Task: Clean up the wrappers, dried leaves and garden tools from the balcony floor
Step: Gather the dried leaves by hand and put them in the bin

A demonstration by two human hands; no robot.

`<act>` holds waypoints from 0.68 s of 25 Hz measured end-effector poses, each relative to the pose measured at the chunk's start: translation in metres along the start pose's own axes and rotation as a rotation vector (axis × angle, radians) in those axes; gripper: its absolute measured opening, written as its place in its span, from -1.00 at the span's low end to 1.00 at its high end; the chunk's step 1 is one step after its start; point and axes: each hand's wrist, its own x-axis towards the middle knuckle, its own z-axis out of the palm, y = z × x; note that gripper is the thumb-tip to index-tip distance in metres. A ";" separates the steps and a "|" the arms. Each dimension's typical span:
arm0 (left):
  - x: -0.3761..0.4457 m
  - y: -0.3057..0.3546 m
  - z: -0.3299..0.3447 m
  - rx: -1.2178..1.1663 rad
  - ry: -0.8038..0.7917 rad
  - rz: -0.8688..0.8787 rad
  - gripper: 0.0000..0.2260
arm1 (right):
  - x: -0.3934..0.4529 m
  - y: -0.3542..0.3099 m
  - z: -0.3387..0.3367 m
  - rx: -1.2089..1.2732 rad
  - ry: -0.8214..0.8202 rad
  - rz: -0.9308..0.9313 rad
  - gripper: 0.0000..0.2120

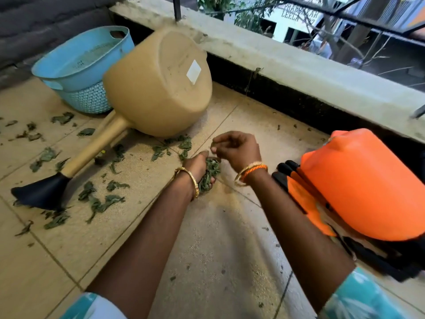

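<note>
Left hand (199, 167) around dried leaves (210, 172)

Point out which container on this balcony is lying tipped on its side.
The tan watering can: it lies tipped, its base facing the camera and its spout along the floor. The blue basket stands upright.

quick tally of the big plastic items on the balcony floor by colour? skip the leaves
Blue: 1, the basket
Tan: 1, the watering can, lying on its side
Orange: 1, the container
Total: 3
Leaves not counted: the left hand holds a bunch; more lie loose on the tiles.
</note>
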 end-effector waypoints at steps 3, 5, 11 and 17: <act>-0.006 0.005 0.017 0.033 0.042 0.050 -0.61 | -0.016 0.005 0.004 -0.316 0.082 -0.200 -0.87; -0.010 0.011 0.025 0.028 0.029 0.071 -0.58 | -0.015 0.003 -0.005 -0.434 0.061 -0.265 -0.86; 0.012 0.038 0.030 0.086 -0.087 0.087 -0.69 | 0.042 -0.013 -0.042 -0.479 0.196 -0.226 -0.75; 0.038 0.058 0.029 0.098 -0.088 0.083 -0.72 | 0.155 -0.015 -0.080 -1.126 0.134 -0.319 -0.72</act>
